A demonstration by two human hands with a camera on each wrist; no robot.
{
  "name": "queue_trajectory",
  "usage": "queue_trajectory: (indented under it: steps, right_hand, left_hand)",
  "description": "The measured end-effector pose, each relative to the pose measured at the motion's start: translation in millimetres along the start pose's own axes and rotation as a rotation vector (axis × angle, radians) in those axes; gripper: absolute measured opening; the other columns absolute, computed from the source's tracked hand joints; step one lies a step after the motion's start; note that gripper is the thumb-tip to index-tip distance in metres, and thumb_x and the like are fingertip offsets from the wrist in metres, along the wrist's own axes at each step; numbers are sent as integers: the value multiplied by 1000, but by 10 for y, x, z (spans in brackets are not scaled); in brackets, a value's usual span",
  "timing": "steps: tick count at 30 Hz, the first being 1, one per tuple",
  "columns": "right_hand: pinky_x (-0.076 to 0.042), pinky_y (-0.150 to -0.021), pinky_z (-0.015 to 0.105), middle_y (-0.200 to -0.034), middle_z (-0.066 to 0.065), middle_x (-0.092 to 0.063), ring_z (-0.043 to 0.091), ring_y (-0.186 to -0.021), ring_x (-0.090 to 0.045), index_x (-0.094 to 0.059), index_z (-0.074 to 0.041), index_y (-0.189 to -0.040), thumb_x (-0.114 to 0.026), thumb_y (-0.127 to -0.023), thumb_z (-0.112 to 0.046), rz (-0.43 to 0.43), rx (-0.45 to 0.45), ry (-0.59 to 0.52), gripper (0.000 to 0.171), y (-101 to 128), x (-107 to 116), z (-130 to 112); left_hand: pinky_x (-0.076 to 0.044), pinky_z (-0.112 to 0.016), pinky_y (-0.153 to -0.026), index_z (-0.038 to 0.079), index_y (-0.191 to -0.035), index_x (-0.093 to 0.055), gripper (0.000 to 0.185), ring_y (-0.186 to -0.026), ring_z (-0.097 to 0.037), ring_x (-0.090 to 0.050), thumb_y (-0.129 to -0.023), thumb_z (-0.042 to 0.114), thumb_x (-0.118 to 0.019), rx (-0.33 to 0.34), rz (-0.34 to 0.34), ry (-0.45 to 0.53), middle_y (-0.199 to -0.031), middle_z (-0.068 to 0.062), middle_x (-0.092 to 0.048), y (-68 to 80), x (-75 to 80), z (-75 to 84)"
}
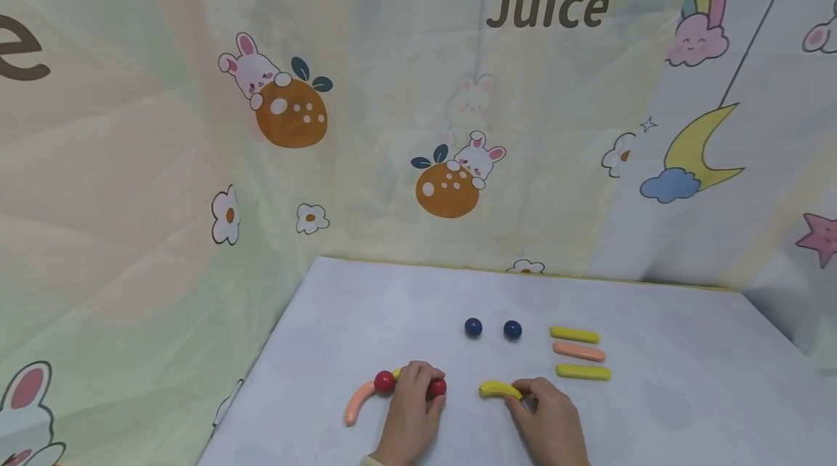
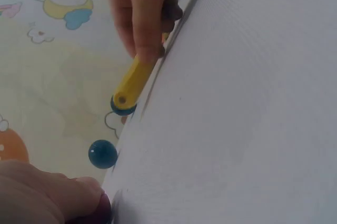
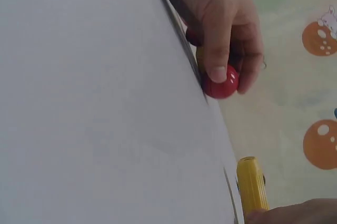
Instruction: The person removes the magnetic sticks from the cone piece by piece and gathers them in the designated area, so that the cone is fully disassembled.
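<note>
My left hand [image 1: 413, 411] grips a glossy red ball [image 1: 437, 387] on the white table, thumb and fingers on it in the right wrist view. Left of that hand, a second red ball [image 1: 384, 382] touches a curved pink stick [image 1: 358, 404]. A sliver of a yellow piece [image 1: 396, 373] shows between the balls; the rest is under my fingers. My right hand [image 1: 551, 421] pinches one end of a short curved yellow stick [image 1: 497, 389], its free end pointing left toward the gripped ball, with a gap between. A small hole shows in that end [image 2: 122, 99].
Two dark blue balls [image 1: 474, 327] [image 1: 513, 330] lie farther back on the table [image 1: 680, 379]. To the right are a straight yellow stick [image 1: 575, 335], a pink stick [image 1: 579, 352] and another yellow stick [image 1: 583, 372]. A printed cloth [image 1: 373, 88] hangs behind the table's back edge.
</note>
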State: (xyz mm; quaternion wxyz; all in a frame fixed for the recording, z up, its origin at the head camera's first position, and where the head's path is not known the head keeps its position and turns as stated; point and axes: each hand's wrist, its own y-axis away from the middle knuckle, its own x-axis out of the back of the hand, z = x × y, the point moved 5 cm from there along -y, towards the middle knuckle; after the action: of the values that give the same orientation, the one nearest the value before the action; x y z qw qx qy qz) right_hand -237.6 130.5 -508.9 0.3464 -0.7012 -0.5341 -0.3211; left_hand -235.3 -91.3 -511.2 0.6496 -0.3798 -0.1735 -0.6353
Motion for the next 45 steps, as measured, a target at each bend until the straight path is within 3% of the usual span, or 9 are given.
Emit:
queue_trajectory:
  steps: [7,15,20,26,29,35,41,45]
  right_hand:
    - [-37,-56,28,-83,-1,-63,14,-64,-46,-73,-7,-99,-83,-78,-19,53,-37,36,26,-7,206,359]
    - [-39,-58,30,-87,3,-60,17,-67,-47,-70,-3,-105,-81,-79,-21,41,-62,56,33,1,262,485]
    - [-46,-66,38,-96,10,-57,22,-76,-52,-65,-4,-110,-81,-78,-23,90,-95,54,41,63,276,451]
    - [-52,-73,39,-89,-1,-56,14,-76,-55,-67,-14,-94,-80,-76,-10,230,32,-15,22,231,177,135]
    - [-51,-73,30,-86,-9,-56,7,-77,-53,-67,-18,-93,-79,-78,-12,142,104,-42,21,295,40,-97]
    - [-46,-69,21,-96,-14,-58,3,-76,-46,-65,-23,-107,-81,-79,-28,-93,212,-74,32,326,-244,-460]
    - [-50,-72,22,-99,-13,-63,3,-78,-50,-66,-23,-108,-83,-77,-33,-107,269,-125,37,244,-375,-630]
    - [-48,-68,22,-95,-11,-63,5,-75,-49,-65,-21,-107,-83,-76,-31,-129,257,-127,37,210,-417,-664]
  left_hand:
    - [-50,-35,-94,21,-110,-62,33,-105,-9,-49,-82,12,-78,11,6,-1,-108,10,-50,4,23,6]
    - [-50,-35,-94,22,-109,-63,33,-105,-9,-49,-82,12,-78,28,-16,32,-109,11,-50,-6,-16,15]
    - [-48,-34,-97,21,-116,-58,41,-107,-9,-48,-82,5,-75,9,-68,111,-116,11,-48,8,-51,40]
    - [-43,-38,-104,17,-127,-48,59,-114,-12,-49,-75,-9,-60,-40,-129,243,-124,9,-47,39,-74,48]
    - [-39,-41,-107,16,-129,-46,62,-119,-14,-49,-74,-10,-57,-51,-150,283,-127,9,-46,48,-91,36]
    - [-39,-42,-108,17,-127,-47,66,-120,-15,-48,-69,-13,-54,-91,-112,296,-126,7,-48,61,-66,45]
    - [-40,-37,-105,20,-126,-45,69,-115,-14,-49,-66,-13,-53,-116,-60,292,-124,3,-49,83,-51,63]
    - [-41,-34,-104,21,-125,-47,63,-114,-11,-49,-71,-11,-55,-137,-29,277,-123,6,-50,86,-16,87]
